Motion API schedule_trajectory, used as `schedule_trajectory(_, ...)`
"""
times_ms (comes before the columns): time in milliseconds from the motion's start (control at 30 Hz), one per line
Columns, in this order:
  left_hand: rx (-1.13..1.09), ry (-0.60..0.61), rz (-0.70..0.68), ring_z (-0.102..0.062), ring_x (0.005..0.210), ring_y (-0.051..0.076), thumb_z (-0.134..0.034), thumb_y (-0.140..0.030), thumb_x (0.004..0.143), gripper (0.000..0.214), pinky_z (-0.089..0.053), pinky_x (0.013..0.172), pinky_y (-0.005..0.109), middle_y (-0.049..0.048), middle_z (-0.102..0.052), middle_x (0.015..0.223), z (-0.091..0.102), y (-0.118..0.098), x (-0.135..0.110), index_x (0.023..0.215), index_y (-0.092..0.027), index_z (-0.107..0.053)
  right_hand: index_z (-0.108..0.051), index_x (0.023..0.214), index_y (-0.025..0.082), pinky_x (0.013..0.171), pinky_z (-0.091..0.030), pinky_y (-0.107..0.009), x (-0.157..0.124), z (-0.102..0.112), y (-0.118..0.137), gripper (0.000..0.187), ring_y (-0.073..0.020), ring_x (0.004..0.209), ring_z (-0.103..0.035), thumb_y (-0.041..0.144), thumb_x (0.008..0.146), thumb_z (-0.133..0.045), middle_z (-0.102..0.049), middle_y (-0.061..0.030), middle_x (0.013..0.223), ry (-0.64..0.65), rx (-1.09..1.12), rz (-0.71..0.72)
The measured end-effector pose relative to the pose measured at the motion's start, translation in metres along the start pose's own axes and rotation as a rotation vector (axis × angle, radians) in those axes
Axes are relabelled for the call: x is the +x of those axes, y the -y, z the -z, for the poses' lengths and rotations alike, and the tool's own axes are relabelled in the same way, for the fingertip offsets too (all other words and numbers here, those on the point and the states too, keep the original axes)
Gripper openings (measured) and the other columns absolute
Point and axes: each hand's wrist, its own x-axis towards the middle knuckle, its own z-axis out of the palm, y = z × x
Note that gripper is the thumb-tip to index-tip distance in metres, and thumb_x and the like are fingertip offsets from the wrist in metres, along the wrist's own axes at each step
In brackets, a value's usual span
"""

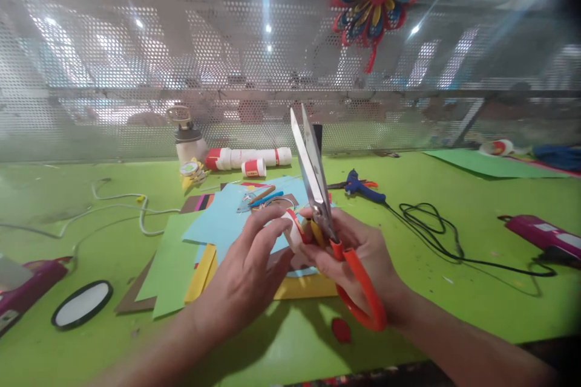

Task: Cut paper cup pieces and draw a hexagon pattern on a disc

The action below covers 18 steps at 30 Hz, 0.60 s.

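Carries orange-handled scissors (319,202) in the partly closed right hand (363,245), handles nearest the body, long axis upward and away, blades slightly parted. Pinches a curved red-and-white paper piece (295,228) between the half-curled left hand (249,260) and the right fingertips, just left of the scissors' pivot, outside the blades; right hand nearer to those. Beyond the scissors, on the green worktop (490,299): light-blue sheets (213,214) to the left, a blue glue gun (365,187) to the right, then stacked paper cups (247,158) farther left.
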Motion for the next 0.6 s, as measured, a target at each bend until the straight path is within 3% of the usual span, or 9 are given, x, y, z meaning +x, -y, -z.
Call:
schedule_trajectory(167,-0.139,-0.011,0.124,-0.047,0.125,0.028,-0.062,-0.001,0.077,0.063,-0.052,0.093,0.041,0.0124,-0.047,0.132,-0.002,-0.006,-0.001,0.132,-0.028,-0.044,-0.067,0.101,0.028,0.074,-0.057,-0.019,-0.004,0.004,0.000,0.030,-0.0086,0.074,-0.065,0.009,0.077,-0.071,-0.066,0.0044,0.082,0.047,-0.036,0.060)
schedule_trajectory(300,-0.410,0.040,0.368,-0.052,0.120,0.027,-0.062,-0.006,0.081,0.052,-0.051,0.096,0.041,0.0112,-0.050,0.134,-0.005,-0.013,0.002,0.127,-0.026,-0.048,-0.065,0.106,0.029,0.075,-0.057,-0.020,-0.006,0.008,-0.006,0.035,-0.0095,0.077,-0.066,0.008,0.079,-0.068,-0.067,0.0035,0.086,0.089,-0.109,0.070)
schedule_trajectory(433,-0.704,0.090,0.568,-0.063,0.105,0.025,-0.064,-0.016,0.084,0.040,-0.056,0.087,0.040,0.0128,-0.054,0.131,-0.004,-0.016,0.008,0.121,-0.022,-0.050,-0.065,0.108,0.028,0.074,-0.057,-0.021,-0.005,0.008,-0.008,0.038,-0.0097,0.074,-0.066,0.007,0.076,-0.070,-0.067,0.0034,0.082,0.115,-0.128,0.039)
schedule_trajectory(500,-0.683,0.045,0.537,-0.063,0.104,0.025,-0.068,-0.018,0.081,0.037,-0.056,0.088,0.040,0.0123,-0.057,0.126,-0.002,-0.014,0.010,0.115,-0.020,-0.053,-0.066,0.104,0.026,0.072,-0.057,-0.020,-0.003,0.007,-0.006,0.035,-0.0095,0.072,-0.066,0.009,0.075,-0.071,-0.068,0.0034,0.080,0.076,-0.126,0.047)
schedule_trajectory(600,-0.464,-0.066,0.344,-0.057,0.116,0.025,-0.066,-0.012,0.081,0.042,-0.052,0.097,0.039,0.0094,-0.055,0.127,0.001,-0.008,0.009,0.119,-0.023,-0.052,-0.067,0.100,0.024,0.065,-0.056,-0.019,-0.001,0.007,-0.002,0.031,-0.0091,0.067,-0.064,0.012,0.073,-0.072,-0.066,0.0035,0.076,-0.035,-0.164,0.064)
